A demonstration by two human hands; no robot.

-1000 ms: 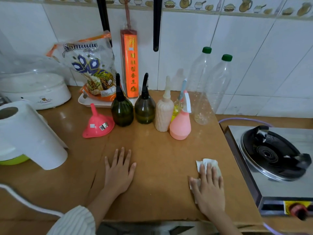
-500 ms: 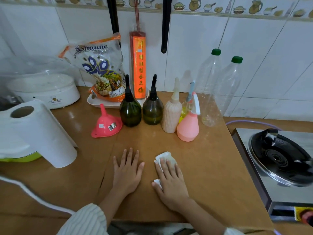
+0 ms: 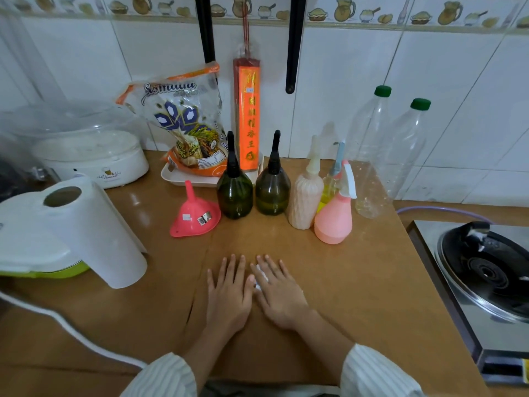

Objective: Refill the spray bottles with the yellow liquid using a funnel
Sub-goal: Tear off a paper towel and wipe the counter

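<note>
So the spray bottles are lined up toward the back of the brown tabletop point(image 3: 357, 282): two dark green ones with black nozzles point(image 3: 234, 193) point(image 3: 272, 190), a ribbed cream one point(image 3: 305, 202), a small one with yellow liquid point(image 3: 329, 187) half hidden behind the pink sprayer point(image 3: 333, 220) with its white trigger. All upright, standing close together, the pink one nearest the front. The pink funnel point(image 3: 194, 217) sits mouth-down just left of the first green bottle, spout pointing up, stickers on its side. Two clear plastic bottles with green caps point(image 3: 369, 147) point(image 3: 406, 150) stand behind on the right; the nearer one seems to have a little yellowish liquid at the bottom.

Both hands lie flat, palms down, side by side in front of the row. Left hand point(image 3: 229, 293) has fingers straight and slightly spread, nothing under it, grip apart. Right hand point(image 3: 279, 293) presses a white cloth or tissue point(image 3: 261, 277) onto the tabletop with straight fingers, only a sliver showing by the thumb. The hands nearly touch.

Paper towel roll point(image 3: 94, 233) lies at left, gas stove point(image 3: 483, 270) at right.
</note>
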